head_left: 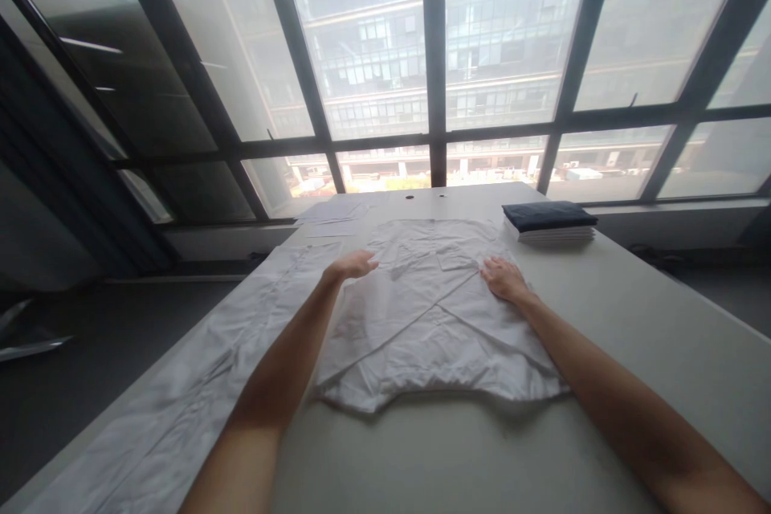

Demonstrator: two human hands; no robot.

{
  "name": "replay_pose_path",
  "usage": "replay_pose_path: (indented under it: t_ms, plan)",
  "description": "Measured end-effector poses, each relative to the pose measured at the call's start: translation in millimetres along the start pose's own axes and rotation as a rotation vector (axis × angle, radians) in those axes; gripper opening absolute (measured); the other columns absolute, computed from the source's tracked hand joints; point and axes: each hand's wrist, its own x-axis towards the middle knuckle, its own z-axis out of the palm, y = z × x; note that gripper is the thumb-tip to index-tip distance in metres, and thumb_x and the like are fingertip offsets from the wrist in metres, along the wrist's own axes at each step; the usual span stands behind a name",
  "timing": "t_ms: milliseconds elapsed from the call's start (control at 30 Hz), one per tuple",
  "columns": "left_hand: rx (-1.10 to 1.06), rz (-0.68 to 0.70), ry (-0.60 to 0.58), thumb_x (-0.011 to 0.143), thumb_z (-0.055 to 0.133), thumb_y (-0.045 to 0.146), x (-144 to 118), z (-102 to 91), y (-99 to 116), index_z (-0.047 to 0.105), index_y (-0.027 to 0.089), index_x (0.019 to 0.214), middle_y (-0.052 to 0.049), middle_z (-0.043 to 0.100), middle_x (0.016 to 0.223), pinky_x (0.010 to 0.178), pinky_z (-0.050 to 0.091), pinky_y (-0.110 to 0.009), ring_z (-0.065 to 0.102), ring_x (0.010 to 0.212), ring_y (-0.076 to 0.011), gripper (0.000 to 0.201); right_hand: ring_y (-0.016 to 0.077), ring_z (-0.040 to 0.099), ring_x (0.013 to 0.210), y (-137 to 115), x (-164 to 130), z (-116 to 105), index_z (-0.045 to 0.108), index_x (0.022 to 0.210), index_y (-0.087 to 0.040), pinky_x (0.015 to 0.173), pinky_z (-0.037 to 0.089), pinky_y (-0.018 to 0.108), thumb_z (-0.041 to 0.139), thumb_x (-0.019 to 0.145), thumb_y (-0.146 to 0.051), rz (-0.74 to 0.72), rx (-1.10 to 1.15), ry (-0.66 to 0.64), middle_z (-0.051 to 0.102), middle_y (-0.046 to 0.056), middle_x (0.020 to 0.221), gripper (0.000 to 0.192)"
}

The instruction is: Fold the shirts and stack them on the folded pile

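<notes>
A white shirt (434, 313) lies spread flat on the pale table (638, 321), with one sleeve folded diagonally across it. My left hand (354, 265) hovers palm down at the shirt's upper left edge, fingers extended. My right hand (504, 279) rests flat on the shirt's right side, fingers apart, holding nothing.
A stack of folded garments (549, 223), dark one on top, sits at the table's far right. More white cloth (198, 377) lies along the table's left edge. Papers (331, 213) lie at the far end by the large windows (434, 56). Dark floor lies to the left.
</notes>
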Motion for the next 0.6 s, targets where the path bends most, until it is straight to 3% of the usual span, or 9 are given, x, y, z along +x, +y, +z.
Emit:
replay_pose_path:
  t_ms: [100, 233, 400, 600]
  plan:
    - [-0.007, -0.006, -0.007, 0.101, 0.041, 0.046, 4.6, 29.9, 18.8, 0.053, 0.016, 0.144, -0.016, 0.045, 0.157, 0.115, 0.034, -0.038, 0.042, 0.145, -0.0271, 0.054, 0.0286, 0.042, 0.144, 1.4, 0.5, 1.1, 0.057, 0.141, -0.018, 0.117, 0.031, 0.046, 0.039, 0.102, -0.041, -0.002, 0.005, -0.008, 0.048, 0.016, 0.155, 0.048]
    - [-0.008, -0.079, -0.034, 0.103, 0.030, 0.055, 0.7, 60.7, 21.0, 0.036, 0.022, 0.157, -0.016, 0.025, 0.166, 0.118, 0.022, -0.061, 0.022, 0.154, -0.0348, 0.063, 0.0294, 0.041, 0.144, 2.2, 0.5, 1.2, 0.056, 0.142, -0.016, 0.117, 0.030, 0.047, 0.039, 0.102, -0.041, -0.009, 0.021, -0.007, 0.047, 0.017, 0.155, 0.050]
    - [-0.006, -0.151, -0.069, 0.101, 0.024, 0.065, -2.5, 65.3, 6.8, 0.028, 0.022, 0.162, -0.016, 0.013, 0.169, 0.117, 0.017, -0.068, 0.013, 0.155, -0.0385, 0.074, 0.0287, 0.041, 0.144, 1.5, 0.3, -0.7, 0.056, 0.141, -0.017, 0.117, 0.030, 0.046, 0.040, 0.102, -0.041, -0.004, 0.028, -0.026, 0.046, 0.018, 0.156, 0.048]
    - [-0.014, -0.176, -0.084, 0.100, 0.021, 0.069, 0.4, 67.1, 4.9, 0.024, 0.023, 0.163, -0.014, 0.009, 0.170, 0.118, 0.010, -0.070, 0.008, 0.156, -0.0370, 0.078, 0.0286, 0.044, 0.142, 1.0, -0.6, -2.2, 0.059, 0.139, -0.017, 0.116, 0.032, 0.045, 0.041, 0.102, -0.040, -0.015, 0.015, 0.004, 0.050, 0.018, 0.154, 0.047]
